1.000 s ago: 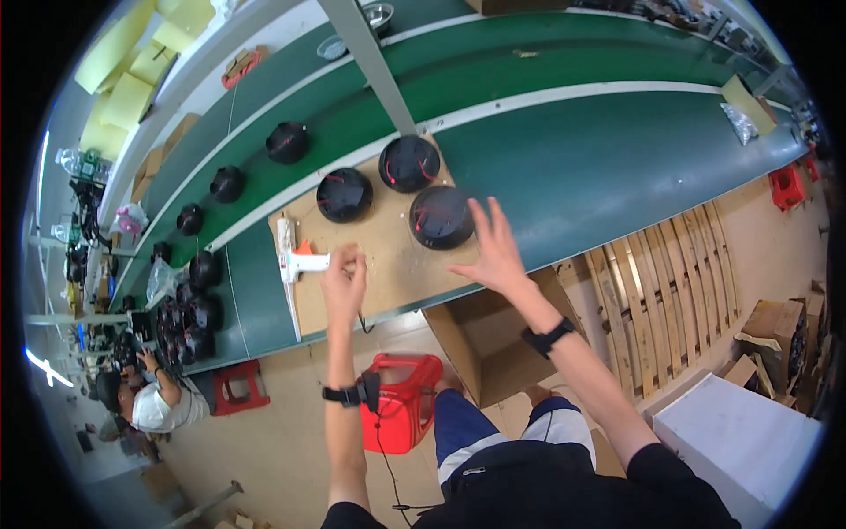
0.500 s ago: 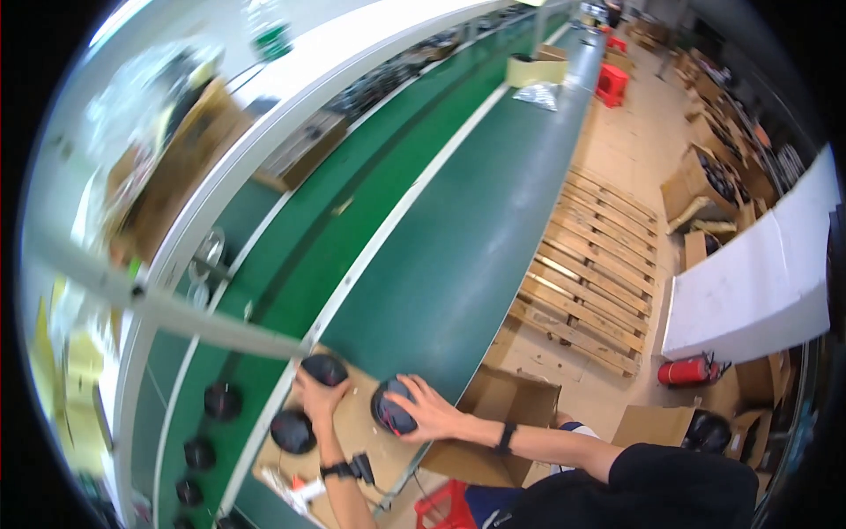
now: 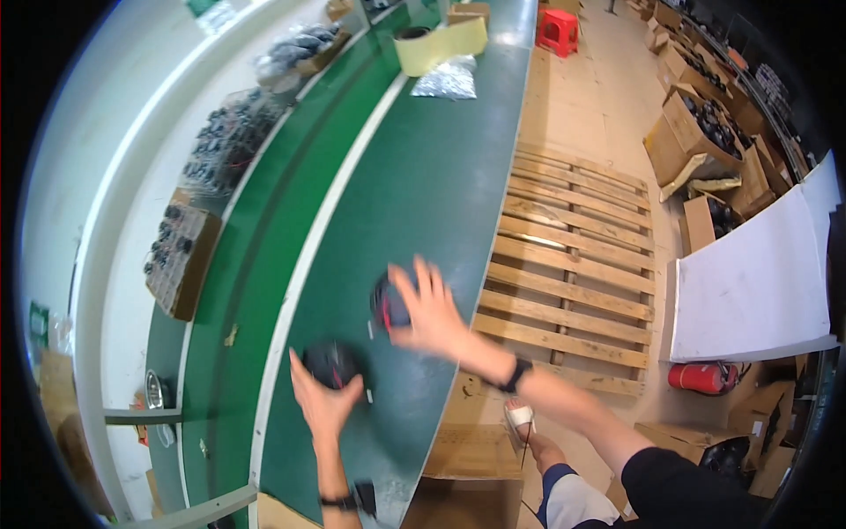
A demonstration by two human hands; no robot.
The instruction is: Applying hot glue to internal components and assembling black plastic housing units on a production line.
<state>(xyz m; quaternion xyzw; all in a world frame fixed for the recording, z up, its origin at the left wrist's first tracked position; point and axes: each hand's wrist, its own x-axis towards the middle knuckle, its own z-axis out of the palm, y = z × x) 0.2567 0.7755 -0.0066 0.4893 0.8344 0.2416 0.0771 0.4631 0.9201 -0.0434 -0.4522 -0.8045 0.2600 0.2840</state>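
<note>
Over the green tabletop point(image 3: 423, 176), my left hand point(image 3: 324, 406) is closed around a round black device point(image 3: 330, 363) with a small red mark, thumb on its right side and fingers on its left. Farther off and to the right, my right hand point(image 3: 432, 313) grips a second round black device point(image 3: 384, 300) with red trim; its fingers lie across the top and partly hide it. Slight blur softens both hands. Small white pieces point(image 3: 370, 330) show beside each device.
Left of a pale rail runs a green conveyor point(image 3: 264, 220). Ahead lie a silvery bag point(image 3: 446, 78) and a yellowish strip point(image 3: 441, 48). At right are a wooden pallet point(image 3: 573, 264), a red fire extinguisher point(image 3: 705, 377) and cartons point(image 3: 692, 132). An open carton point(image 3: 467, 450) stands below the table edge.
Both hands have moved forward along the table with a black device each, off the cardboard sheet onto the green surface. The view has shifted forward too.
</note>
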